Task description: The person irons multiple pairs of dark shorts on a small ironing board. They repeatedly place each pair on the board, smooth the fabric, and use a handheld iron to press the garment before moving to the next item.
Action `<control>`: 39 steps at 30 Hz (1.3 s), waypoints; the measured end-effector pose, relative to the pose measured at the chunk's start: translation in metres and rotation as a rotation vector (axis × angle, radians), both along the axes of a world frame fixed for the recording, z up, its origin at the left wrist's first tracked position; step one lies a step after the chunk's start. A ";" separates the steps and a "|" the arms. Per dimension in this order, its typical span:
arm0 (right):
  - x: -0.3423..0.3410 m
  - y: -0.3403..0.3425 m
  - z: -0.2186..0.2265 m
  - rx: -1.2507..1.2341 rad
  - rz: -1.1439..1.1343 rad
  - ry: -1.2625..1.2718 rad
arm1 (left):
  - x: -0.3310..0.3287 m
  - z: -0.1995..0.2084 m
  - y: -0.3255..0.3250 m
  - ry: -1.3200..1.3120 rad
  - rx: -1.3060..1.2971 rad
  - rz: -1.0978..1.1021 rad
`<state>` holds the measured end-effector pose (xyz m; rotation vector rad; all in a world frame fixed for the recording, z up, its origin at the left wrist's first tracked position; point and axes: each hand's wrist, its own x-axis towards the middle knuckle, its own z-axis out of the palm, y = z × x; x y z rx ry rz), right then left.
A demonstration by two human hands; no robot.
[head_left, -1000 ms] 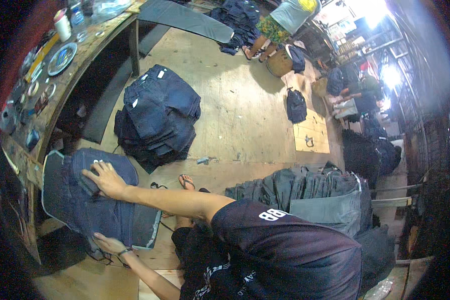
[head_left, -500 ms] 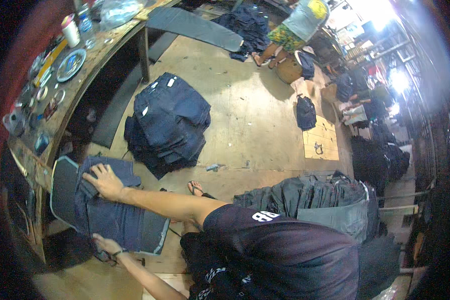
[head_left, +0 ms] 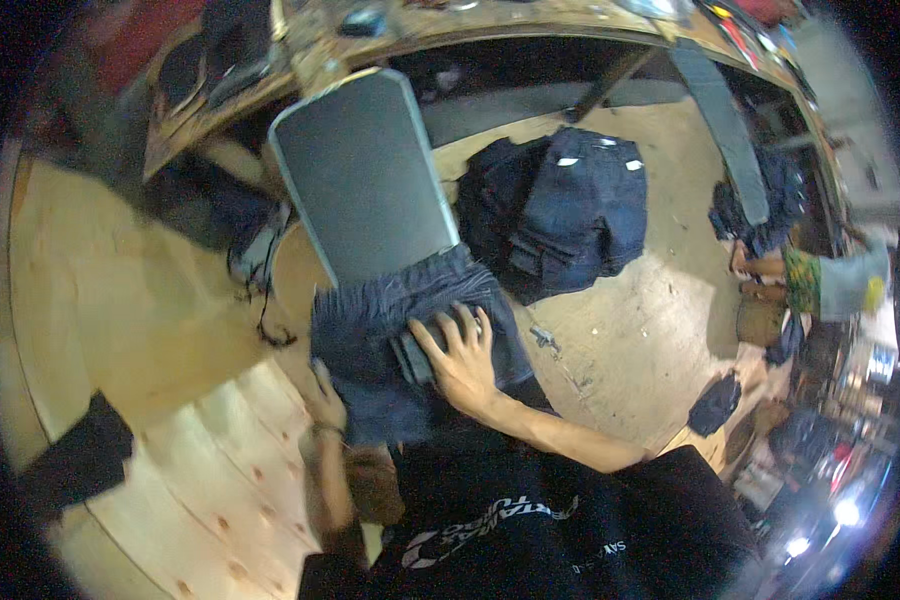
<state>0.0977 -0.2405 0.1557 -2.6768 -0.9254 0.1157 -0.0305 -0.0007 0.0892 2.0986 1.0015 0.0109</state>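
Note:
A dark navy denim garment, with what looks like a pocket on it, lies across the near part of a grey padded board with a pale edge. My right hand rests on top of the garment, palm down, its fingers spread over the pocket-like piece. At the garment's left edge is my left hand, slightly blurred, with its fingers stretched along the cloth. Under my right palm the cloth is hidden.
Beyond the board on the right, a pile of dark denim garments lies on the floor. A cluttered wooden workbench runs along the far side. Another person is at the right, near a long narrow board. Dark cords hang left.
My view has turned left, so the pile and the other person now appear further right. More of the board's far end shows bare beyond the garment. Both hands stay at the cloth.

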 end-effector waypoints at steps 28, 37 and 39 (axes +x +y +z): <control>0.116 0.114 0.012 0.276 0.546 0.606 | 0.384 0.021 0.068 -0.328 0.580 -0.902; 0.142 0.109 -0.031 0.413 0.506 0.693 | 0.385 0.010 0.064 -0.336 0.527 -0.886; 0.130 0.101 -0.037 0.337 0.662 0.732 | 0.385 0.012 0.064 -0.357 0.560 -0.860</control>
